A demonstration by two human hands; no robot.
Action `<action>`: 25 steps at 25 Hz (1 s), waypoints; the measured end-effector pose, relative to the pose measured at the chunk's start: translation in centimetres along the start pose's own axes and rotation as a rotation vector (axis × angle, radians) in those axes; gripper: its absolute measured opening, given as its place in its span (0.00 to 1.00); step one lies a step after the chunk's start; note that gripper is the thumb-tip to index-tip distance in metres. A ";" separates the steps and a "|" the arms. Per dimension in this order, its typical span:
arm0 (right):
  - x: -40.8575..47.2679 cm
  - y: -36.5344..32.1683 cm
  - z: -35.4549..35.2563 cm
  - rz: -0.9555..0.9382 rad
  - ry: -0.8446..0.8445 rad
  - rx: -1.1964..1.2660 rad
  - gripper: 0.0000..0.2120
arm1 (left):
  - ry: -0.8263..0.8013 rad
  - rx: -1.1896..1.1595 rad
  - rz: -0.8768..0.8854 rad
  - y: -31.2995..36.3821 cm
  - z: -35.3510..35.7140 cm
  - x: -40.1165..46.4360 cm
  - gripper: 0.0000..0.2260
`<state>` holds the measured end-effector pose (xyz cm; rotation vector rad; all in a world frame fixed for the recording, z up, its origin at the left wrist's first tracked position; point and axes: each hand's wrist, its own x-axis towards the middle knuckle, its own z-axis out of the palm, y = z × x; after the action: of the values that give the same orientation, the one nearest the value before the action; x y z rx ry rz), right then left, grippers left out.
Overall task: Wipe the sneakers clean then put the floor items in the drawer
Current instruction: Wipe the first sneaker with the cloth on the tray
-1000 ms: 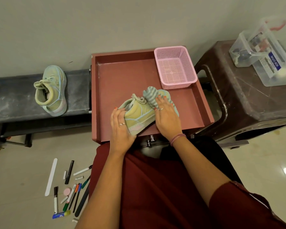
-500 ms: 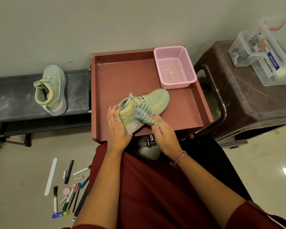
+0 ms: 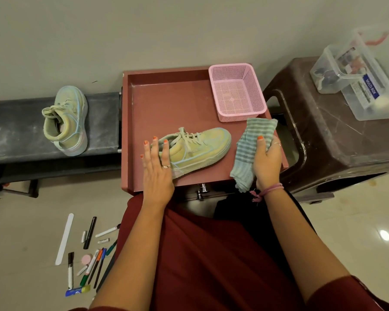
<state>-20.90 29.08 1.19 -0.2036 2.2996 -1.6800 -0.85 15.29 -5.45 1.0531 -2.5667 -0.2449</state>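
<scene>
Sneaker (image 3: 195, 149) is being steadied under flat left hand (image 3: 156, 169) | striped cloth (image 3: 252, 149) is being gripped by right hand (image 3: 267, 160), just beside | hands apart

Drawer (image 3: 166, 104) floor bare left of basket (image 3: 237, 93); sneaker (image 3: 195, 149) blocks front middle.

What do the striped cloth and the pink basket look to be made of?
Striped cloth: soft woven or knitted fabric, matte; it droops and folds in the right hand. Pink basket: likely rigid moulded plastic, slight sheen, with fine mesh-patterned walls and base.
</scene>
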 end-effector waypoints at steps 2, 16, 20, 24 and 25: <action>0.0 -0.6 0.2 -0.193 -0.027 -0.219 0.13 | -0.074 -0.053 0.012 0.1 -0.2 -0.5 0.48; -0.2 3.5 2.5 -0.862 -0.528 -1.418 0.23 | -0.060 0.162 -0.055 1.9 0.8 -1.0 0.25; -1.8 2.4 1.7 -0.690 -0.407 -1.308 0.19 | -0.060 0.146 -0.064 1.9 0.8 -1.1 0.25; -1.0 0.5 3.0 -0.533 -0.184 -1.032 0.20 | -0.042 0.124 -0.067 1.9 1.1 -1.0 0.24; -1.4 0.2 4.0 -0.583 -0.258 -1.021 0.21 | -0.041 0.114 -0.067 1.9 1.1 -1.0 0.24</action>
<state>-18.34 25.93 0.14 -1.2901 2.7906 -0.3963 -1.83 17.41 -6.20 1.1878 -2.6118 -0.1402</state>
